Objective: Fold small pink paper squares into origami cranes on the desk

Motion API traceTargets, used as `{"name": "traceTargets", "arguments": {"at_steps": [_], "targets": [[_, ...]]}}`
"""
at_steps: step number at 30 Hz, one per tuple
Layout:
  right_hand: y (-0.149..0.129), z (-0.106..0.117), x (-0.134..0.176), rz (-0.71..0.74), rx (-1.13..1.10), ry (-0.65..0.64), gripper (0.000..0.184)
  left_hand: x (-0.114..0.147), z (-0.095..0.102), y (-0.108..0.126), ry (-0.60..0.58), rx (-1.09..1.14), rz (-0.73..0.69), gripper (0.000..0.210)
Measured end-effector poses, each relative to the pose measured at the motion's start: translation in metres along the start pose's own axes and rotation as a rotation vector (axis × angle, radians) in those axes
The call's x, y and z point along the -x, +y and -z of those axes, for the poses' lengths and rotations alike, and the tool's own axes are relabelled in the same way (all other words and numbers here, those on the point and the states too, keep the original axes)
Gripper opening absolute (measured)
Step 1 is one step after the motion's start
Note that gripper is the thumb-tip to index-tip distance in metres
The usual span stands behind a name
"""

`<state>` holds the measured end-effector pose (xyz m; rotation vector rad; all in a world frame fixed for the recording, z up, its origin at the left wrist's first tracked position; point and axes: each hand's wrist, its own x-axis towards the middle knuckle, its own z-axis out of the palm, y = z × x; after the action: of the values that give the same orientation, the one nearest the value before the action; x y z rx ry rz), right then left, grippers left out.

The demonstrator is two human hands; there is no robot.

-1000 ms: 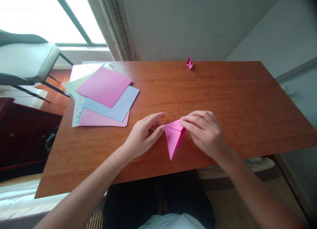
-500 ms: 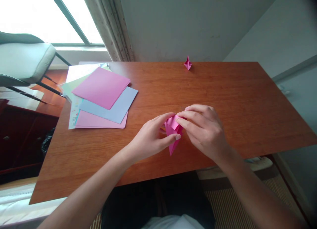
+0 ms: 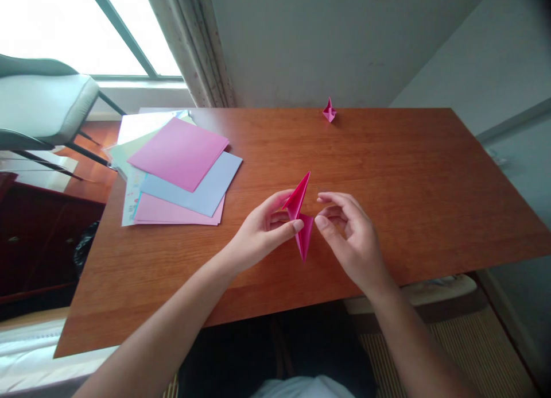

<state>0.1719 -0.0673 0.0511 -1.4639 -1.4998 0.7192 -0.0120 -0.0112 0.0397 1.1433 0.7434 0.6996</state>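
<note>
A folded piece of bright pink origami paper [image 3: 305,240] is pinched in my left hand [image 3: 269,225], thumb in front and fingers behind. One narrow point of the paper sticks up and another points down toward me. Just to its right is my right hand [image 3: 350,231], its fingers curled loosely with a gap between thumb and fingertips. Nothing shows in that gap, and the thumb tip is close to the paper's right corner. At the far edge of the table sits a small pink folded paper figure [image 3: 329,112] with an upright point.
The brown wooden table [image 3: 387,168] stretches across the view. On its left lie overlapping paper sheets: a pink sheet [image 3: 178,151] on top, a blue sheet [image 3: 206,185] and a lighter pink sheet [image 3: 172,211] below. A chair [image 3: 51,105] stands beyond by the window.
My right hand has let go of the folded paper and drawn slightly right. The paper has been turned or opened in my left hand, and its upper point now stands up.
</note>
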Motion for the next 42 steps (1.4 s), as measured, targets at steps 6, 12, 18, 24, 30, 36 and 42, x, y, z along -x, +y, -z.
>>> {"name": "traceTargets", "arguments": {"at_steps": [6, 12, 18, 24, 30, 36, 42], "targets": [[0.003, -0.01, 0.004, -0.108, -0.172, -0.169, 0.043, -0.001, 0.0, -0.002, -0.037, 0.044, -0.007, 0.052], [0.003, -0.011, 0.005, -0.104, -0.144, -0.178, 0.036, -0.001, 0.001, -0.002, -0.027, 0.058, -0.008, 0.051], [0.007, -0.011, 0.007, -0.093, -0.108, -0.109, 0.035, -0.001, 0.002, -0.005, -0.025, 0.008, -0.03, 0.05], [0.012, -0.016, 0.004, -0.162, -0.021, -0.031, 0.037, 0.001, 0.0, -0.009, -0.037, -0.052, -0.065, 0.051], [0.017, -0.021, 0.0, -0.228, -0.145, -0.033, 0.034, 0.003, -0.001, -0.012, -0.069, -0.039, -0.064, 0.053], [0.021, -0.022, -0.002, -0.206, -0.156, -0.014, 0.024, 0.003, -0.002, -0.01, -0.077, -0.01, -0.051, 0.051], [0.015, -0.019, -0.003, -0.144, -0.082, 0.003, 0.019, 0.003, 0.0, -0.012, -0.076, -0.056, -0.034, 0.051]]}}
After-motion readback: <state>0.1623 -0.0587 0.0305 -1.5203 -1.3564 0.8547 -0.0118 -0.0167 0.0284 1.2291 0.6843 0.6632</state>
